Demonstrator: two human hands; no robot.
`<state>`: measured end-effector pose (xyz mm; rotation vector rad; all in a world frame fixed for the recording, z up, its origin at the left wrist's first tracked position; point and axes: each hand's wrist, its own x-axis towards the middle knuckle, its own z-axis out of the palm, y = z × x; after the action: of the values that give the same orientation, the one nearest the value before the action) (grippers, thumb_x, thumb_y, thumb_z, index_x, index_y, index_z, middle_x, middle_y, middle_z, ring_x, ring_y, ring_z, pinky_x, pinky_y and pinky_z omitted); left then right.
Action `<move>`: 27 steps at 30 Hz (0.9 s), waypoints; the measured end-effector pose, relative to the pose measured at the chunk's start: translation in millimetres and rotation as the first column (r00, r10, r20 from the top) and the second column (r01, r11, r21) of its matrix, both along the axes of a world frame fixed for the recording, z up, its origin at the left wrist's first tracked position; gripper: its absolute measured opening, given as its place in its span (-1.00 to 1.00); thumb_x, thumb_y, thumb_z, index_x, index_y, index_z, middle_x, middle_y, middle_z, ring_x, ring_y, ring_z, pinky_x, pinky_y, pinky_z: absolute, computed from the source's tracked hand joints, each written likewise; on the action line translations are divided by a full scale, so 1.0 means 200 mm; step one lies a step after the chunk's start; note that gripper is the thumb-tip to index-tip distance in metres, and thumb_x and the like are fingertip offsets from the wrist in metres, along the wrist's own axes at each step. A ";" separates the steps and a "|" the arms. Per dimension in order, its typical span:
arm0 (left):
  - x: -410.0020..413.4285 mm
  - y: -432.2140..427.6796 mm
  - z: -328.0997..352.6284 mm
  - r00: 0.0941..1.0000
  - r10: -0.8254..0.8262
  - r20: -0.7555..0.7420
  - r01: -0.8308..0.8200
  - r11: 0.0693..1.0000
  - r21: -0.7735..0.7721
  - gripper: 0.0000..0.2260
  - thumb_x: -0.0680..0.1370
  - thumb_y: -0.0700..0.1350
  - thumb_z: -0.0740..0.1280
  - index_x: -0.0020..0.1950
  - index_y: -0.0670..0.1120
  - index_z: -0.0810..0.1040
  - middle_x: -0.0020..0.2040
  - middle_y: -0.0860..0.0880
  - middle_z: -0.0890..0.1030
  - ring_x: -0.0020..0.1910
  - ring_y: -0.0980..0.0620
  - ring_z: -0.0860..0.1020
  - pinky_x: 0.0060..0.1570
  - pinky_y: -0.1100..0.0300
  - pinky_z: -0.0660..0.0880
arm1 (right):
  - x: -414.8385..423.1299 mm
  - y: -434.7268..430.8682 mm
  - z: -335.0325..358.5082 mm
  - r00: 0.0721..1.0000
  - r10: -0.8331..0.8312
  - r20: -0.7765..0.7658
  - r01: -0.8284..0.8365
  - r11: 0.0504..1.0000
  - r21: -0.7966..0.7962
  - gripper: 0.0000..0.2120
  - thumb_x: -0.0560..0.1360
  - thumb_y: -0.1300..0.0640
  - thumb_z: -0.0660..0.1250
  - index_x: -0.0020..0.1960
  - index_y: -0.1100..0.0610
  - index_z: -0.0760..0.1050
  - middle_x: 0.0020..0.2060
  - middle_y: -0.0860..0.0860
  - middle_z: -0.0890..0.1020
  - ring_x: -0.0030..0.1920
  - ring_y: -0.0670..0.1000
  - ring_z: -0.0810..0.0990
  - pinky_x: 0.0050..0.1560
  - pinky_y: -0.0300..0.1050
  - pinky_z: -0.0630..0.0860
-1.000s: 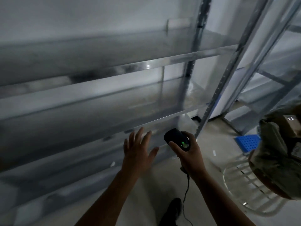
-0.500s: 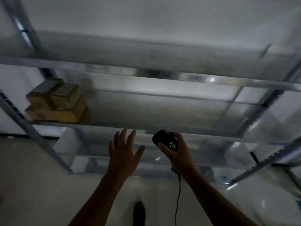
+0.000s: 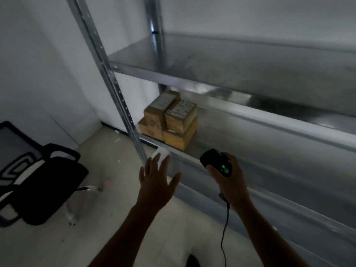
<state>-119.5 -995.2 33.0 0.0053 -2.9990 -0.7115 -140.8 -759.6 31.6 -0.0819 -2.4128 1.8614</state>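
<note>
Right hand [image 3: 230, 183] grips one scanner [image 3: 215, 162] near four boxes [image 3: 170, 122].

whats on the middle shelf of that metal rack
Small cardboard boxes, stacked two on two at the left end of the shelf. Anything behind the stack is covered, and the labels are too blurred to read.

Your right hand [image 3: 232, 182] grips the black scanner [image 3: 216, 162], green light lit, cable hanging | your left hand [image 3: 157, 182] held out flat, fingers spread, holding nothing | cardboard boxes [image 3: 170, 120] stacked at the shelf's [image 3: 250, 139] left end | black chair [image 3: 36, 174] on floor, left.
</note>
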 end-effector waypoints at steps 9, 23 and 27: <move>-0.47 -0.22 0.03 1.000 -0.006 -0.022 0.005 1.000 -0.009 -0.22 0.54 0.49 -0.04 0.66 0.11 0.09 0.69 -0.07 0.06 0.67 -0.14 -0.04 0.61 -0.25 0.01 | -0.45 -0.26 -0.01 0.998 -0.046 0.037 0.047 0.999 -0.016 -0.49 0.48 0.11 0.54 0.35 0.01 0.41 0.12 0.01 0.62 0.04 0.02 0.67 -0.19 -0.32 0.62; -1.44 -0.19 0.00 0.927 -0.375 -0.020 0.375 0.927 -0.013 -0.35 0.68 0.29 0.11 0.67 -0.01 0.10 0.69 -0.17 -0.05 0.65 -0.24 -0.02 0.60 -0.16 0.03 | -0.78 -0.38 -0.01 0.944 -0.329 0.039 0.326 0.943 0.060 -0.41 0.33 -0.23 0.48 0.30 -0.22 0.37 0.18 -0.04 0.61 0.13 0.08 0.67 0.11 0.19 0.67; -1.52 -0.15 -0.08 0.915 -0.403 -0.019 0.403 0.915 -0.025 -0.33 0.67 0.30 0.02 0.66 -0.08 0.15 0.69 -0.22 0.02 0.66 -0.23 -0.01 0.61 -0.14 -0.05 | -0.77 -0.41 -0.02 0.914 -0.405 0.036 0.401 0.912 0.083 -0.29 0.32 -0.25 0.47 0.39 -0.07 0.36 0.21 0.02 0.60 0.14 0.12 0.66 0.12 0.22 0.66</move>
<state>-423.0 -1024.3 16.6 -0.6361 -3.0102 -0.7002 -295.6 -842.5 28.1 -0.5845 -2.2710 1.5980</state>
